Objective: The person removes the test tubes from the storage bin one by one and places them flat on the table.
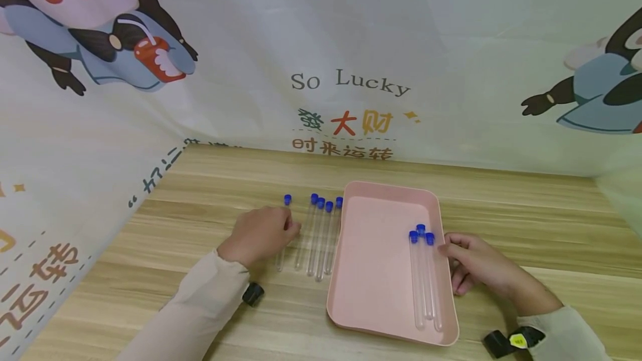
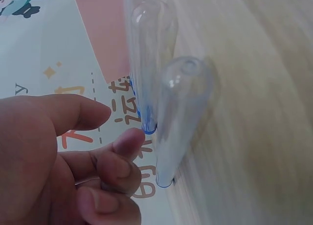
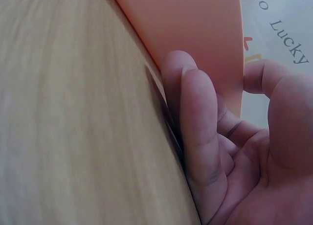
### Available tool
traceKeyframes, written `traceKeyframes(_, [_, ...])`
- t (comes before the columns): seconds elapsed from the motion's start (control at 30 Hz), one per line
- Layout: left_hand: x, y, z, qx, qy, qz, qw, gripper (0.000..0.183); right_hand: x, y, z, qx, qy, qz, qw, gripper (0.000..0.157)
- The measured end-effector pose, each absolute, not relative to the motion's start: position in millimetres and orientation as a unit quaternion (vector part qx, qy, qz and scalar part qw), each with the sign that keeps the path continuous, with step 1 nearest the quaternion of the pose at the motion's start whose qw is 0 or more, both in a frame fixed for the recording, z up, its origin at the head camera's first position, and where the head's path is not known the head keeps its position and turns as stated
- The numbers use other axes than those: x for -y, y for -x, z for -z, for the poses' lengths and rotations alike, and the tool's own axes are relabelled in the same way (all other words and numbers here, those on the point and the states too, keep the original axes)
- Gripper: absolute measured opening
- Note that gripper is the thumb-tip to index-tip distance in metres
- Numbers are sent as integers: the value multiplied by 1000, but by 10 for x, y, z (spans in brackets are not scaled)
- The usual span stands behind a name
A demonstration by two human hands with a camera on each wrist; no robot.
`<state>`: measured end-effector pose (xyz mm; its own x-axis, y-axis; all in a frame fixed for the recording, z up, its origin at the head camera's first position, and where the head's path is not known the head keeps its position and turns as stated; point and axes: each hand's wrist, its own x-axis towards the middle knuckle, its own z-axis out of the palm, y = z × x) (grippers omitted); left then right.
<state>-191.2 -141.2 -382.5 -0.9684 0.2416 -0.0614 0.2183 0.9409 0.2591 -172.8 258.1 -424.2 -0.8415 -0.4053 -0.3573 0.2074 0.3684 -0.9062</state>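
Observation:
Several clear test tubes with blue caps lie side by side on the table left of a pink tray (image 1: 371, 272). The leftmost test tube (image 1: 280, 261) lies a little apart from the others, partly hidden by my left hand (image 1: 261, 233). In the left wrist view, that hand's thumb (image 2: 88, 112) and fingers are loosely bent with a gap between them, holding nothing, beside the tubes (image 2: 183, 102). Three capped test tubes (image 1: 424, 283) rest along the tray's right side. My right hand (image 1: 476, 266) grips the tray's right rim, thumb on the edge and fingers against the outer wall.
The wood-grain table (image 1: 241, 177) runs back to a printed cloth (image 1: 451, 71) with cartoon figures and lettering, which also rises at both sides. A black wrist device (image 1: 253, 294) sits by the left sleeve, another (image 1: 496, 344) by the right.

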Motion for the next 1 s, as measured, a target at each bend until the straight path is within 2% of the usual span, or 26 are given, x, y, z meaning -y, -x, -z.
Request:
traceKeyframes(0.67, [1327,1880,3737,-982,-126,-136,40,38,-2594,1726,4230,-781,67,559,273,36])
traceKeyframes(1.0, [1147,1830,3666,-979,-152,-137,14,37,-2580,1725,4250,-780,65,560,271,35])
